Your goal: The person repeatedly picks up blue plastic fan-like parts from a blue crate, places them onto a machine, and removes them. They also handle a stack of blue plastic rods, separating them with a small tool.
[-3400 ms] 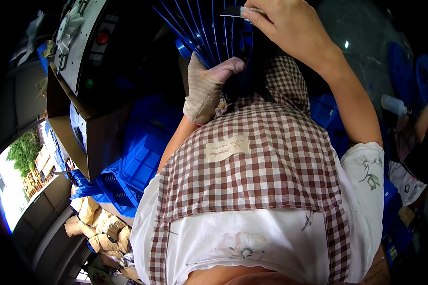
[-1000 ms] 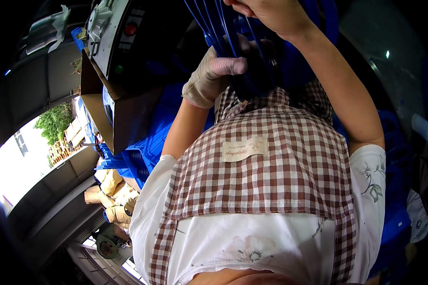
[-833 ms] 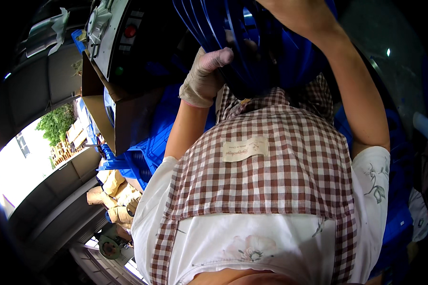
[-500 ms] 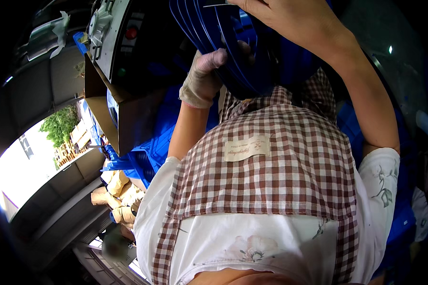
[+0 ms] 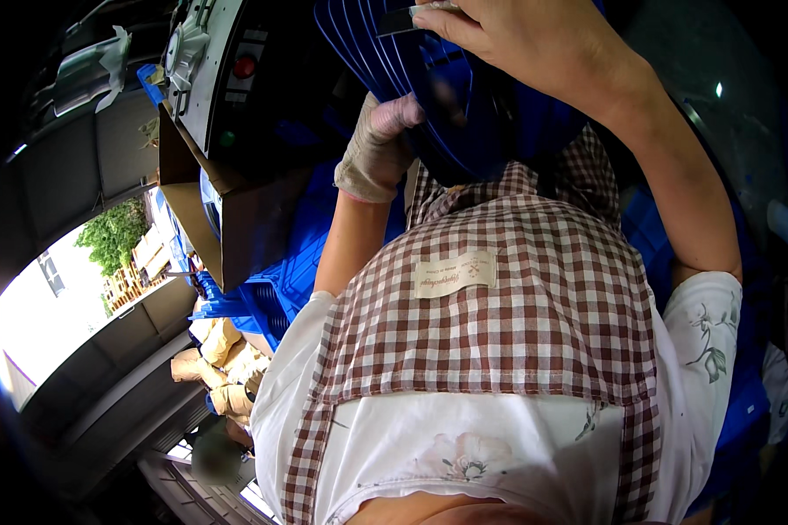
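Note:
A dark blue plastic part point(image 5: 464, 114) with curved, parallel slats is held in front of my apron, and its far end runs out of the picture. My left hand point(image 5: 381, 144), in a pale glove with bare fingertips, grips the near left edge, its thumb lying on the slats. Some of its fingers are hidden behind the plastic. Above the part, my bare right hand point(image 5: 534, 39) is closed on a small flat blade point(image 5: 403, 19), dark with a light metallic edge, which reaches left over the slats. Its handle is mostly covered by my fingers.
A machine panel with a red button point(image 5: 244, 66) stands at the upper left. Below it is an open cardboard box point(image 5: 188, 188), with stacked blue plastic parts point(image 5: 258, 302) beside it. Another person in tan clothing point(image 5: 223, 359) is at the lower left.
My right hand has come slightly lower and nearer, bringing more of the blade into view. My left hand keeps its hold on the blue part, shifted very slightly.

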A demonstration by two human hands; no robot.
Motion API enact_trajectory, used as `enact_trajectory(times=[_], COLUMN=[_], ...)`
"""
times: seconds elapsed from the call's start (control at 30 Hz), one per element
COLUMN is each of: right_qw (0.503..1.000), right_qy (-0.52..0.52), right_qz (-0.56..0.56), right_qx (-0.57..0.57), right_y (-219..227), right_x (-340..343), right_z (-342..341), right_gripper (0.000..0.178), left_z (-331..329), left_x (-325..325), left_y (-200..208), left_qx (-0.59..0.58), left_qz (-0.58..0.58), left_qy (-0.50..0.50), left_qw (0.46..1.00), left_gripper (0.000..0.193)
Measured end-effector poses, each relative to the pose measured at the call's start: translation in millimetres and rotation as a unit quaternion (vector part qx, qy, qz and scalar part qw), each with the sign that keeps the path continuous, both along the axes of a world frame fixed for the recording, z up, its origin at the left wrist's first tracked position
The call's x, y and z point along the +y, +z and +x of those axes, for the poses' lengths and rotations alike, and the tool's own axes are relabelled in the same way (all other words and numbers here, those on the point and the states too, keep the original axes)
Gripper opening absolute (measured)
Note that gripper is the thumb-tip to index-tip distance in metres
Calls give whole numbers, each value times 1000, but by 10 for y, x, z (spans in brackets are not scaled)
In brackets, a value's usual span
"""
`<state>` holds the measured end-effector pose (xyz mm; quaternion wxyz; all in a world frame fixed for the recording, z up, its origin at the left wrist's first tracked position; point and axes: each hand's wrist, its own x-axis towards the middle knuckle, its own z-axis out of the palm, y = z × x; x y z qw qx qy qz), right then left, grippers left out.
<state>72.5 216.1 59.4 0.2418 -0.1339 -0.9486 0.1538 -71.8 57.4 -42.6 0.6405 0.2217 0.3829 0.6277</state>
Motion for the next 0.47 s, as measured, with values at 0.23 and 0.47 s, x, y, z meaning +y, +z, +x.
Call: enact_trajectory(times=[0.23,0.47], right_qw=[987,995], right_qy=[94,-25], right_qz=[-103,-95], right_qx=[78,-14], right_y=[106,332], right_x=[-36,30], right_z=[52,-129], right_gripper=[21,18], left_z=[-49,-206], left_x=[-64,-172], left_y=[1,-302], left_qx=[-16,-82], left_qz=[7,88], left_qy=[3,-43], left_qw=[1000,992], left_gripper=[55,55])
